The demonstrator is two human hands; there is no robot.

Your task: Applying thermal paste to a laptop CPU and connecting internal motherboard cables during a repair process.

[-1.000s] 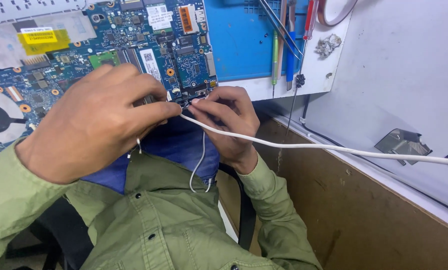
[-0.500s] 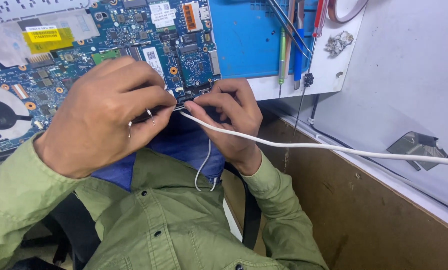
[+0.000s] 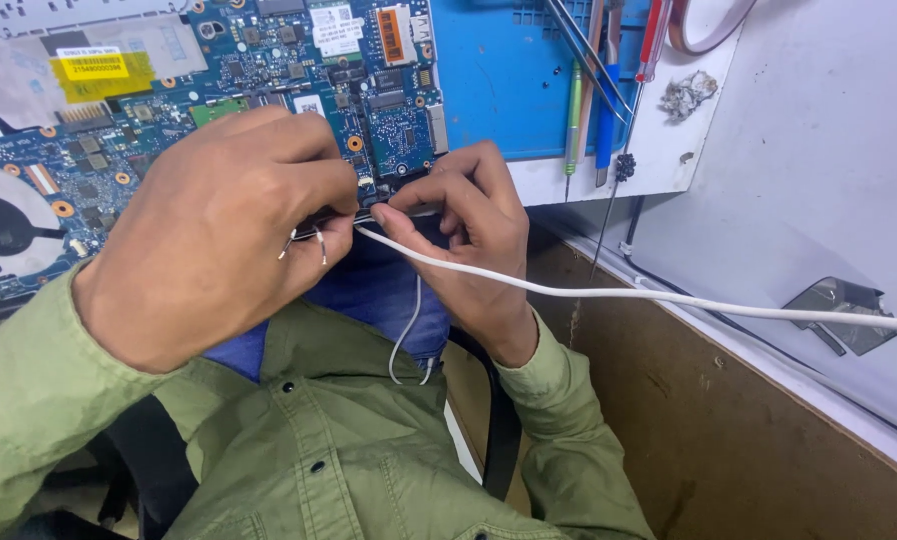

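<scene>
Your left hand [image 3: 219, 240] and right hand [image 3: 469, 230] both pinch the tweezers [image 3: 314, 228] at the circuit board [image 3: 269, 60] near edge; white cable [image 3: 619, 293] runs off right.

The circuit board [image 3: 269, 80] lies on the desk behind both hands, the mat [image 3: 499, 80] is at its right with the tools [image 3: 609, 100] on it, and the cable [image 3: 619, 293] runs rightward from between the hands.

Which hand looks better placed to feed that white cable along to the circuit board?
Probably the right hand: its fingertips already pinch the white cable at the circuit board edge. The left hand is busy with thin metal tweezers.
</scene>
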